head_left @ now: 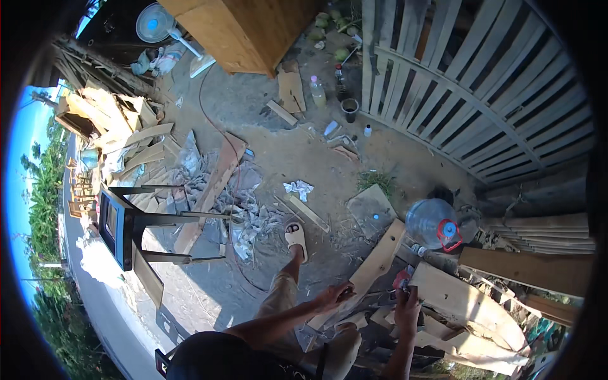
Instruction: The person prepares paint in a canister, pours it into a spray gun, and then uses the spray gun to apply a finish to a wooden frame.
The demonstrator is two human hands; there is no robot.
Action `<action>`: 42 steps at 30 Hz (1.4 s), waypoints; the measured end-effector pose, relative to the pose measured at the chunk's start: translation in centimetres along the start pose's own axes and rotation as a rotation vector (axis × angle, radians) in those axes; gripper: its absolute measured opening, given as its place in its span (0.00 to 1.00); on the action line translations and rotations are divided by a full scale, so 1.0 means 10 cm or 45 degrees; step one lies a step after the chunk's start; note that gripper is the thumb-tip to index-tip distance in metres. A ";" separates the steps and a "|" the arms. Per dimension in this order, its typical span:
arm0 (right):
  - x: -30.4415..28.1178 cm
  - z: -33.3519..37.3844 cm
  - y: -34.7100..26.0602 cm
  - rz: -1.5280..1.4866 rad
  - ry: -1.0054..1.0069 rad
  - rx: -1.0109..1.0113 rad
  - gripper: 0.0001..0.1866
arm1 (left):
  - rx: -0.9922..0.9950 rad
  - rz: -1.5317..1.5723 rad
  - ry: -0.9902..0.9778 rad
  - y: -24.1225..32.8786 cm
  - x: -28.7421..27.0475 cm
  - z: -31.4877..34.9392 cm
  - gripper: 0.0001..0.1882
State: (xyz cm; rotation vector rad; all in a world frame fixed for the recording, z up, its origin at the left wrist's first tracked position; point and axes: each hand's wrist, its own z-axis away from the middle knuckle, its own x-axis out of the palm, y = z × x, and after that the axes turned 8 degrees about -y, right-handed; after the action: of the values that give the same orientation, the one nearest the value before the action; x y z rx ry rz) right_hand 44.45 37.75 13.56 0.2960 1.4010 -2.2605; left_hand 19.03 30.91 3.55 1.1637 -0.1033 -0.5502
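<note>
At the far left, a black frame with splayed legs [136,221] lies on its side on the ground. To its right spread grey-white crumpled cloths [247,221], and then comes a cream open-toed sandal [296,239] on the person's foot.

The left hand [335,296] reaches in from the lower left, its fingers curled together toward the thumb; a dark patch shows inside the curl, but I cannot tell whether it is a held object or shadow. Just to its right lies a long, flat, tan wooden plank [373,259], its long axis slanting from the lower left, near this hand, up and away to the right. The left hand looks the nearer of the two to the plank; whether they touch is unclear.

Beyond the plank, the right hand [407,305] points away from the body, fingers closed around a small red and pale object [401,277] that sticks out at the fingertips and is too small to identify. This object lies right of the plank and well apart from the left hand. Next to it on the right stretches a broad pale wooden board [468,297], sloping down to the right.
</note>
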 end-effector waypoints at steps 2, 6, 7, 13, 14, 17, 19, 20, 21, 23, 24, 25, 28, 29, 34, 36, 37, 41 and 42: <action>-0.02 -0.18 -0.70 0.031 0.018 -0.074 0.14 | 0.062 0.044 -0.011 0.41 -0.49 0.08 0.11; 0.35 -0.66 -2.51 -0.053 -0.241 -0.264 0.16 | 0.274 0.149 0.172 0.95 -1.64 0.24 0.14; 0.47 -0.70 -2.90 -0.126 -0.410 -0.303 0.15 | 0.278 0.168 0.213 1.10 -1.92 0.31 0.14; 1.14 -1.12 -4.78 -0.053 -0.855 -0.413 0.11 | 0.317 0.139 0.513 1.77 -3.53 0.70 0.14; 1.24 -1.23 -4.99 -0.050 -0.879 -0.485 0.12 | 0.351 0.115 0.508 1.82 -3.73 0.73 0.14; 1.54 -1.49 -5.56 -0.029 -1.051 -0.579 0.13 | 0.364 0.089 0.607 1.83 -4.16 0.73 0.15; 1.77 -1.74 -5.88 -0.043 -1.185 -0.590 0.14 | 0.323 0.034 0.735 1.86 -4.42 0.70 0.13; 1.87 -1.93 -6.09 0.053 -1.206 -0.683 0.14 | 0.317 0.047 0.759 1.89 -4.65 0.65 0.13; 1.99 -2.08 -6.23 0.148 -1.238 -0.746 0.14 | 0.309 0.064 0.812 1.88 -4.84 0.65 0.13; 2.21 -2.28 -6.69 0.190 -1.423 -0.749 0.14 | 0.296 0.127 0.929 1.98 -5.01 0.63 0.12; 2.34 -2.35 -6.85 0.212 -1.455 -0.732 0.14 | 0.280 0.156 0.953 2.00 -5.10 0.63 0.12; 2.50 -2.39 -7.05 0.237 -1.563 -0.747 0.14 | 0.296 0.161 1.039 2.05 -5.21 0.62 0.12; 2.86 -2.45 -7.53 0.436 -1.835 -0.811 0.15 | 0.233 0.242 1.200 2.20 -5.40 0.64 0.14; 3.03 -2.49 -7.69 0.537 -1.926 -0.874 0.15 | 0.173 0.270 1.191 2.23 -5.47 0.64 0.15; 3.89 -2.50 -8.22 0.640 -2.175 -0.894 0.18 | 0.241 0.399 1.574 2.26 -5.89 0.72 0.18; 4.33 -2.42 -8.34 0.637 -2.267 -0.853 0.20 | 0.368 0.311 1.915 2.08 -6.02 0.77 0.19; 4.53 -2.37 -8.46 0.699 -2.323 -0.826 0.25 | 0.442 0.602 1.778 2.08 -6.14 0.92 0.20; 5.32 -2.08 -8.81 0.754 -2.505 -0.750 0.33 | 0.955 1.529 0.931 1.60 -6.55 1.48 0.23; 5.49 -2.10 -8.87 0.768 -2.489 -0.750 0.33 | 0.970 1.531 0.918 1.59 -6.72 1.55 0.23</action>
State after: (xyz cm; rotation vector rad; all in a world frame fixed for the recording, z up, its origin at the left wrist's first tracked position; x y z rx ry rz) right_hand -47.92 74.79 51.27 -1.1743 0.5108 -0.6655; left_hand -38.90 53.35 37.52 1.6945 -0.3716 1.0613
